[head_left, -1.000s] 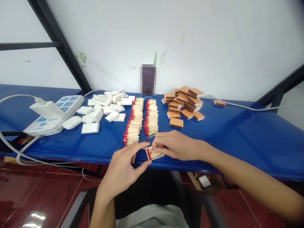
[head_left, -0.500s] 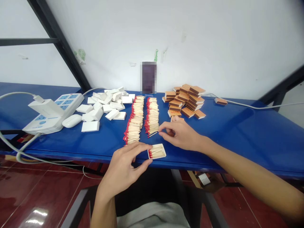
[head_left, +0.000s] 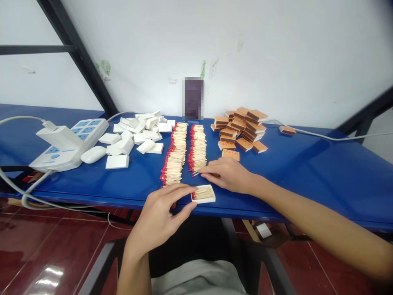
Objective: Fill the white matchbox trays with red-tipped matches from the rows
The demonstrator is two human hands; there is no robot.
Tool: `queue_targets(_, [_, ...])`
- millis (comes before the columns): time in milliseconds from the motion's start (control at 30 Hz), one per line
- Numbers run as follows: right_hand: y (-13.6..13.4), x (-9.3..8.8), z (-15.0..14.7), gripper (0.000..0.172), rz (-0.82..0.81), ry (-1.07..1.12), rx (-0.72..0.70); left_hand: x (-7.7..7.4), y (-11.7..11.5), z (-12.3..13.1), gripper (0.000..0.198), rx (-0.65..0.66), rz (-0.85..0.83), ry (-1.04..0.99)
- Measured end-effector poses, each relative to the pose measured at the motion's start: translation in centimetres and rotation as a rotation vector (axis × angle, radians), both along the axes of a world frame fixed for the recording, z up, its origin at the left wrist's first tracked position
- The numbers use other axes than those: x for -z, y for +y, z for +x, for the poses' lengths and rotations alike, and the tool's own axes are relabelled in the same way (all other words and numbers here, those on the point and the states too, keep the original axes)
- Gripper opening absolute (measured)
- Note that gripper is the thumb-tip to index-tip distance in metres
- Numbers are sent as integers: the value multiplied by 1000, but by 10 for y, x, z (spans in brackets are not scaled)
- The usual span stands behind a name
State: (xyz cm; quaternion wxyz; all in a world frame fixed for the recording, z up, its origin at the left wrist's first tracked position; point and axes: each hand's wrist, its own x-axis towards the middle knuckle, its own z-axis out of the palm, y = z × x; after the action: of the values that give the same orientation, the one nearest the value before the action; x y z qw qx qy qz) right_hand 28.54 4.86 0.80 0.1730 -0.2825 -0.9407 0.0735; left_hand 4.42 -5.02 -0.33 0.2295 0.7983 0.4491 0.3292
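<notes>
My left hand (head_left: 164,211) grips the left end of a small white matchbox tray (head_left: 206,201) between thumb and fingers at the table's front edge. Red-headed matches lie in the tray, heads to the left. My right hand (head_left: 229,174) is closed in a pinch on a match (head_left: 195,174) at the near end of the right-hand row of matches (head_left: 199,147). Parallel to it on the left runs a second row of matches (head_left: 175,155), whose near end is close behind my left hand.
White tray pieces (head_left: 144,133) are heaped at left, beside a power strip (head_left: 89,131) with a charger (head_left: 59,139) and a white mouse-like object (head_left: 93,155). Orange-brown matchbox sleeves (head_left: 242,127) are piled at right. A pixelated dark rectangle (head_left: 193,98) stands against the wall.
My right hand has moved slightly left, and its fingertips have closed on a match at the near end of the right row. My left hand still holds the tray.
</notes>
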Motion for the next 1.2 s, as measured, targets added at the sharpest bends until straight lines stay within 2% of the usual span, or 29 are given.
queue_targets(267, [-1, -3, -2, 25, -29, -22, 3, 2, 1, 0, 34, 3, 21, -8])
queue_targets(567, [-7, -8, -2, 14, -72, 6, 17, 0, 0, -1, 36, 35, 33, 5])
queue_targets(900, [-9, -9, -2, 19, -159, 61, 11, 1, 0, -2, 35, 39, 11, -6])
queue_targets(1067, [-9, -9, 0, 16, -134, 137, 85, 1, 0, -3, 37, 45, 21, -24])
queue_targets(1200, [-8, -9, 1, 13, -134, 110, 131, 1, 0, -3, 36, 43, 26, -26])
